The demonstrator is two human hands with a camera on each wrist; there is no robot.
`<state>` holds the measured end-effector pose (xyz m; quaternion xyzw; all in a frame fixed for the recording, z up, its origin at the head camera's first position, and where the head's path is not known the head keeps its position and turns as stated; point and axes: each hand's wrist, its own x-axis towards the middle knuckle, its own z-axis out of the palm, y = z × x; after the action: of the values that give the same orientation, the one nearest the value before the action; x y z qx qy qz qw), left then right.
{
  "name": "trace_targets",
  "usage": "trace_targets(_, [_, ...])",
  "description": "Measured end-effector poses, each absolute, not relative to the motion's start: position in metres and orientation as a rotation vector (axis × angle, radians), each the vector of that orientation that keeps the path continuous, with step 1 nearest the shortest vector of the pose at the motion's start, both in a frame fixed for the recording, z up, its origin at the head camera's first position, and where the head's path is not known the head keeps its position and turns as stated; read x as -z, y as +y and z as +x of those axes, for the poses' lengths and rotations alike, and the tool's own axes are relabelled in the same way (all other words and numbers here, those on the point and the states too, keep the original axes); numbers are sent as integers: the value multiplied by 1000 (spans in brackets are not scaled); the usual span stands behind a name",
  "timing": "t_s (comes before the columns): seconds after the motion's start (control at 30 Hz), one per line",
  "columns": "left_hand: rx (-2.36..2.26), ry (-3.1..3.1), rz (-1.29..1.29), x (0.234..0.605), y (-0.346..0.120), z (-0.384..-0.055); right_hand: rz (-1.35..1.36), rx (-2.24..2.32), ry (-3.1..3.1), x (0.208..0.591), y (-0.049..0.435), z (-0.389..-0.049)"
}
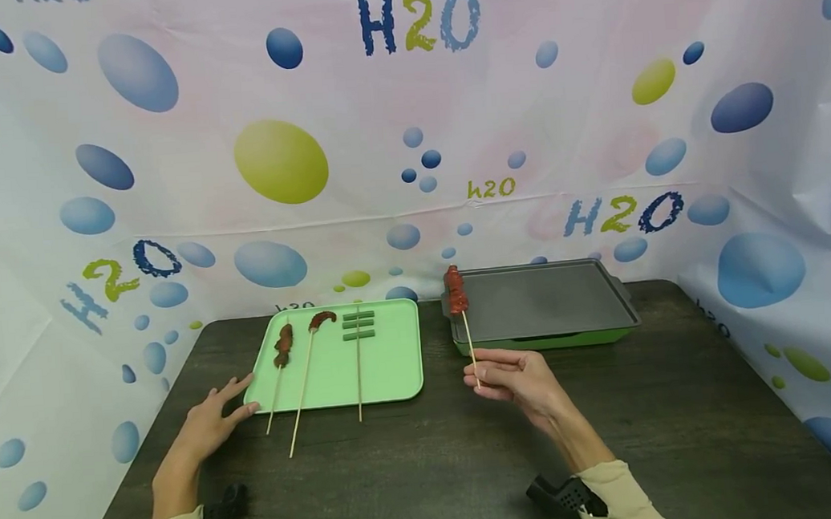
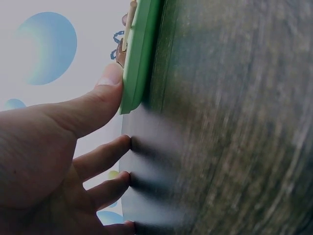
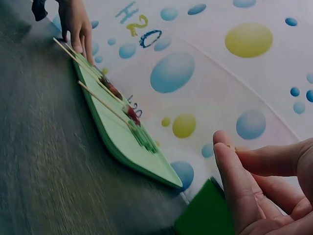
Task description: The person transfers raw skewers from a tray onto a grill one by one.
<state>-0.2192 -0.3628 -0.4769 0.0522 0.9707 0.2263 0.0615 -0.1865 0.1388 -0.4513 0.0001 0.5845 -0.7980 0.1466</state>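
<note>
My right hand (image 1: 518, 381) pinches the bare lower stick of a meat skewer (image 1: 456, 293) between thumb and fingers. The skewer stands nearly upright, its red-brown pieces overlapping the left end of the grill pan (image 1: 534, 299) in the head view. At the light green tray (image 1: 397, 365), my left hand (image 1: 210, 423) has its thumb at the near-left corner and its fingers spread, tips on the table beside it. Across the tray lie a brown meat skewer (image 1: 284, 345), a skewer with a curled dark red piece (image 1: 322, 320) and a skewer of green sticks (image 1: 358, 324); their bare ends overhang the near rim.
The grill pan has a dark flat top and a green base, standing right of the tray at the back of the dark wooden table (image 1: 416, 476). Behind and at both sides hangs a white sheet (image 1: 346, 95) with blue and green dots.
</note>
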Motion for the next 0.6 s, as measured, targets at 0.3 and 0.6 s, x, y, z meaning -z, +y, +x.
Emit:
trace_targets(0.3, [-693, 2940, 177, 476, -362, -219, 65, 2317, 1645, 457, 156, -193])
trace_targets(0.6, [-697, 2935, 178, 476, -362, -218, 84, 2315, 1645, 461, 164, -196])
